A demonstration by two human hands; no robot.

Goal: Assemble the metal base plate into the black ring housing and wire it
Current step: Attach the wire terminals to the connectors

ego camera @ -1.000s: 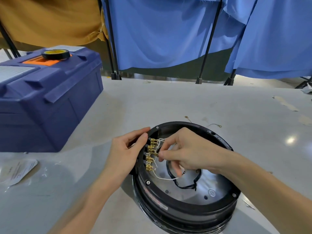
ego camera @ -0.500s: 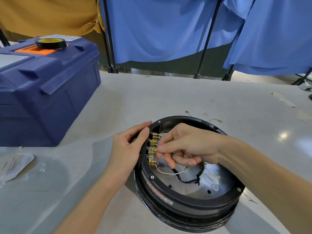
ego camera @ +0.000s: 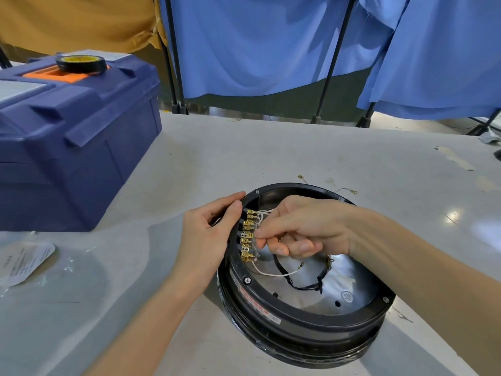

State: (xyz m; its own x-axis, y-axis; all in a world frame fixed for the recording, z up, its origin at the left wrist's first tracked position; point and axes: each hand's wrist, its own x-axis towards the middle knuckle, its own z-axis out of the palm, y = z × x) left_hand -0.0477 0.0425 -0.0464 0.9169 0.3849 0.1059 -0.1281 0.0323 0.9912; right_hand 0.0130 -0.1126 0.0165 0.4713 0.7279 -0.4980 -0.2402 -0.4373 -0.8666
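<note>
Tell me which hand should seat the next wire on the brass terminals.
Right, probably. The right hand is inside the black ring housing, pinching a white wire at the brass terminals. The left hand grips the housing rim outside, steadying it.

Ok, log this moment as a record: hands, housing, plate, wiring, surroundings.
left hand: grips the black ring housing at its rim
right hand: inside the ring, pinches white wires at the brass terminals
metal base plate: seated in the housing
black cable: looped loose over the plate
blue toolbox: left on the table, tape roll on its lid
</note>
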